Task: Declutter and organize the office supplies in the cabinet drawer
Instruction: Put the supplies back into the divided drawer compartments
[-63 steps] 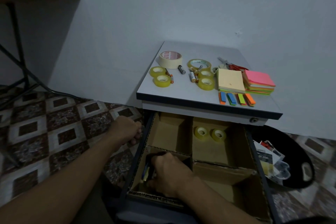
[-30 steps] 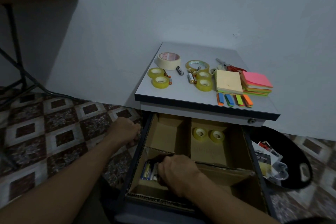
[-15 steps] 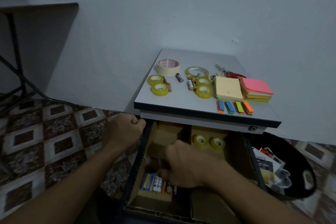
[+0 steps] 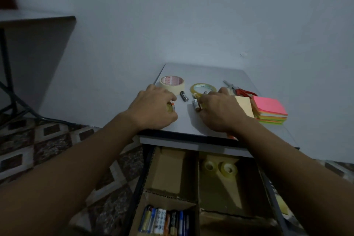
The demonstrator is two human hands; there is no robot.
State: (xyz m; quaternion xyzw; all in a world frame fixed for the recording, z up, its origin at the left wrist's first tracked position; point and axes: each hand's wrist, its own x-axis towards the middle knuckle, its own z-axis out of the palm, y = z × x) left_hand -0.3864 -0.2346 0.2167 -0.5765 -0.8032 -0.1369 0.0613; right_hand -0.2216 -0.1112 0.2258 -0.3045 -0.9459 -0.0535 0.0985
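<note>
My left hand (image 4: 153,107) covers what lies near the left edge of the cabinet top (image 4: 201,71). Only a yellow sliver and an orange-tipped battery (image 4: 173,105) show. My right hand (image 4: 220,113) hides its own fingertips, so I cannot tell its grip. The picture's lower edge cuts off the drawer (image 4: 141,184) and its row of batteries (image 4: 164,220).

On the table (image 4: 182,122), a tape roll (image 4: 172,82) lies upper left, a battery (image 4: 184,96) just right of it, scissors (image 4: 242,91) and notes (image 4: 269,110) at right. Below, the drawer (image 4: 141,186) holds batteries (image 4: 165,221) lower left and two rolls (image 4: 229,168) upper right.

Left hand (image 4: 153,108), right hand (image 4: 220,114) on cabinet top (image 4: 201,72), drawer (image 4: 142,184) open
</note>
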